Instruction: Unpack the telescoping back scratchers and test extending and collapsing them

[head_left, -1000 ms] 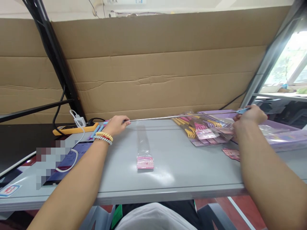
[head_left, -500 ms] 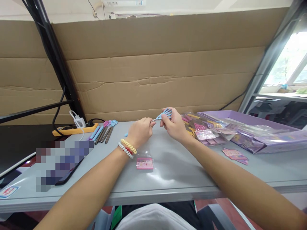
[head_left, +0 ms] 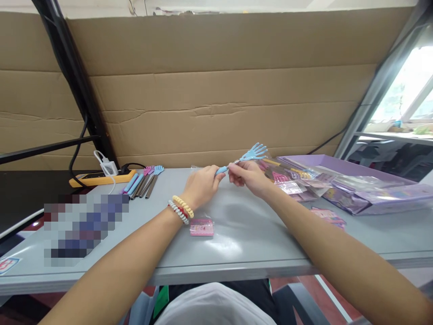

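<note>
A light blue hand-shaped back scratcher [head_left: 253, 152] spans both hands above the table, its claw head up and to the right. My left hand [head_left: 202, 184] is closed around its blue handle, of which only the end by the thumb shows. On the metal rod just below the claw, my right hand [head_left: 249, 175] pinches with its fingertips. Below my left hand lies a clear bag with a pink card [head_left: 202, 228]. Off to the left, pink and blue back scratcher heads with metal rods [head_left: 149, 184] lie beside blue and purple handles [head_left: 134, 184].
Packaged back scratchers [head_left: 287, 180] are heaped at right beside a purple box [head_left: 379, 201]. Pink cards [head_left: 328, 216] lie in front of the box. A yellow power strip [head_left: 101, 179] with a white charger stands back left. Cardboard [head_left: 216, 95] walls the table's rear.
My right hand has moved from the claw head down to the rod, so the claw now sticks out freely. The blue handle end now shows at my left hand. The view has shifted slightly.
</note>
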### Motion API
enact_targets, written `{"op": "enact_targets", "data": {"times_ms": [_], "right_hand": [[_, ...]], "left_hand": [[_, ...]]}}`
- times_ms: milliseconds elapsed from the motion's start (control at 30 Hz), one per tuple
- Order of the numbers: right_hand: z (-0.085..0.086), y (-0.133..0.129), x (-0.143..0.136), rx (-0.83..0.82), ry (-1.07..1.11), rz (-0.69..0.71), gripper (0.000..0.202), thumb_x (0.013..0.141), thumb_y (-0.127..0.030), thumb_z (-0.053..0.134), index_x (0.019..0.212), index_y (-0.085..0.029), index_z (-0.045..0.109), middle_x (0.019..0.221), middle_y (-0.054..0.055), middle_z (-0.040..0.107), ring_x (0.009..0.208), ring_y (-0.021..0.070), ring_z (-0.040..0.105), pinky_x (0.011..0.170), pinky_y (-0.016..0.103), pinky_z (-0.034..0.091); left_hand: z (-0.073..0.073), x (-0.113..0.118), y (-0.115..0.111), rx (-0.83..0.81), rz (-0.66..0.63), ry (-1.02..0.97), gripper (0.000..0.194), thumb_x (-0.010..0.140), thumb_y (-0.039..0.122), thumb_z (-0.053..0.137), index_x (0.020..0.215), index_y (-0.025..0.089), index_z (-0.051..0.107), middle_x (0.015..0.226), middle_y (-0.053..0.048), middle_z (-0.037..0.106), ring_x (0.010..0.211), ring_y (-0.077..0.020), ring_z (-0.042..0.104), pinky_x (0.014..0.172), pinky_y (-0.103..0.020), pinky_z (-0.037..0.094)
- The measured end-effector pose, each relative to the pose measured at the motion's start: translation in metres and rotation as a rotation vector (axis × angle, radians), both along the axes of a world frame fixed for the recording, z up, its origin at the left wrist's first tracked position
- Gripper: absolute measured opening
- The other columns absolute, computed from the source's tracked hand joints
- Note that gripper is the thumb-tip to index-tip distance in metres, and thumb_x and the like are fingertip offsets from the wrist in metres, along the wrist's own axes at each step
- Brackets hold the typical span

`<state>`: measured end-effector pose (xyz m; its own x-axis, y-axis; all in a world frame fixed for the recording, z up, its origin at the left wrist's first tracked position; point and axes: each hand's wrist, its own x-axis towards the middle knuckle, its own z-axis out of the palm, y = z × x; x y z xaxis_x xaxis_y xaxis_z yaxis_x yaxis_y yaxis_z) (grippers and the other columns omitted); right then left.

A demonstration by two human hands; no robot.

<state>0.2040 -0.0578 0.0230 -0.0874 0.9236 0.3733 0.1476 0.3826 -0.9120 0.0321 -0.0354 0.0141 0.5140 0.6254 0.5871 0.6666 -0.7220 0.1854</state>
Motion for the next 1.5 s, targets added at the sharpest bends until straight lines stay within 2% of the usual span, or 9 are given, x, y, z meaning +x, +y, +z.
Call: {"op": "enact_targets", "data": {"times_ms": [67, 167, 300, 667, 867, 967, 1167, 1300, 1500], "right_hand": [[-0.004, -0.001, -0.005, -0.025, -0.130, 0.050, 0.054, 0.069, -0.066, 0.059, 0.052, -0.014, 0.054, 0.047, 0.001, 0.052, 0.042, 0.0071, 0.043, 0.042, 0.023, 0.031], [-0.007, -0.003, -0.010, -0.009, -0.196, 0.008, 0.065, 0.072, -0.073, 0.047, 0.041, -0.016, 0.046, 0.040, 0.000, 0.043, 0.041, 0.0072, 0.039, 0.045, 0.024, 0.032], [-0.005, -0.006, -0.011, -0.015, -0.295, -0.040, 0.068, 0.078, -0.073, 0.035, 0.040, -0.017, 0.042, 0.039, -0.001, 0.039, 0.043, 0.0081, 0.038, 0.048, 0.025, 0.032], [-0.006, -0.006, -0.010, 0.044, -0.267, -0.004, 0.055, 0.080, -0.061, 0.047, 0.047, -0.018, 0.039, 0.046, -0.003, 0.037, 0.047, 0.0088, 0.035, 0.049, 0.025, 0.030], [-0.005, -0.013, -0.015, 0.162, -0.328, 0.034, 0.041, 0.084, -0.052, 0.048, 0.061, -0.021, 0.061, 0.064, 0.003, 0.058, 0.066, 0.0158, 0.055, 0.062, 0.027, 0.041], [-0.002, -0.018, -0.018, 0.198, -0.400, -0.001, 0.040, 0.084, -0.049, 0.048, 0.060, -0.020, 0.061, 0.067, 0.004, 0.060, 0.071, 0.0171, 0.057, 0.065, 0.028, 0.043], [0.003, -0.022, -0.017, 0.315, -0.506, -0.147, 0.046, 0.080, -0.052, 0.048, 0.049, -0.018, 0.046, 0.049, -0.001, 0.042, 0.049, 0.0092, 0.036, 0.047, 0.024, 0.027], [0.007, -0.026, -0.017, 0.406, -0.629, -0.214, 0.050, 0.081, -0.051, 0.046, 0.046, -0.017, 0.036, 0.045, -0.003, 0.031, 0.045, 0.0069, 0.025, 0.044, 0.025, 0.019], [0.005, -0.029, -0.019, 0.544, -0.808, -0.210, 0.053, 0.082, -0.051, 0.042, 0.046, -0.018, 0.021, 0.044, -0.003, 0.021, 0.045, 0.0076, 0.017, 0.045, 0.026, 0.018]], "left_hand": [[0.001, 0.001, -0.002, 0.001, -0.020, 0.018, 0.026, 0.094, 0.032, 0.035, 0.090, 0.019, 0.057, 0.090, -0.004, 0.065, 0.079, -0.0171, 0.059, 0.065, -0.028, 0.038], [0.001, 0.002, -0.004, 0.003, -0.027, 0.047, 0.023, 0.093, 0.028, 0.036, 0.092, 0.019, 0.057, 0.092, -0.005, 0.065, 0.081, -0.0176, 0.059, 0.065, -0.028, 0.039], [0.000, 0.000, -0.002, 0.016, -0.088, 0.066, 0.023, 0.092, 0.027, 0.036, 0.098, 0.020, 0.056, 0.093, -0.005, 0.064, 0.082, -0.0176, 0.058, 0.065, -0.028, 0.040], [0.002, -0.003, -0.005, -0.005, -0.198, 0.039, 0.027, 0.093, 0.038, 0.036, 0.090, 0.020, 0.057, 0.089, -0.003, 0.064, 0.078, -0.0161, 0.058, 0.063, -0.027, 0.038], [0.004, -0.008, 0.000, -0.057, -0.247, 0.076, 0.041, 0.088, 0.055, 0.036, 0.081, 0.018, 0.055, 0.070, 0.000, 0.060, 0.059, -0.0137, 0.050, 0.053, -0.026, 0.029], [0.006, -0.010, 0.003, -0.065, -0.276, 0.091, 0.043, 0.086, 0.057, 0.039, 0.076, 0.019, 0.056, 0.061, 0.002, 0.054, 0.052, -0.0118, 0.044, 0.051, -0.026, 0.026], [0.010, -0.012, 0.012, -0.083, -0.324, 0.072, 0.046, 0.081, 0.060, 0.044, 0.064, 0.018, 0.054, 0.053, 0.003, 0.048, 0.050, -0.0099, 0.040, 0.051, -0.024, 0.026], [0.009, -0.013, 0.020, -0.098, -0.361, 0.068, 0.046, 0.081, 0.058, 0.043, 0.058, 0.018, 0.048, 0.051, 0.004, 0.045, 0.049, -0.0090, 0.037, 0.050, -0.024, 0.025], [0.007, -0.013, 0.029, -0.036, -0.300, 0.120, 0.039, 0.076, 0.047, 0.046, 0.050, 0.020, 0.034, 0.045, 0.003, 0.038, 0.046, -0.0100, 0.031, 0.049, -0.025, 0.023]]}}
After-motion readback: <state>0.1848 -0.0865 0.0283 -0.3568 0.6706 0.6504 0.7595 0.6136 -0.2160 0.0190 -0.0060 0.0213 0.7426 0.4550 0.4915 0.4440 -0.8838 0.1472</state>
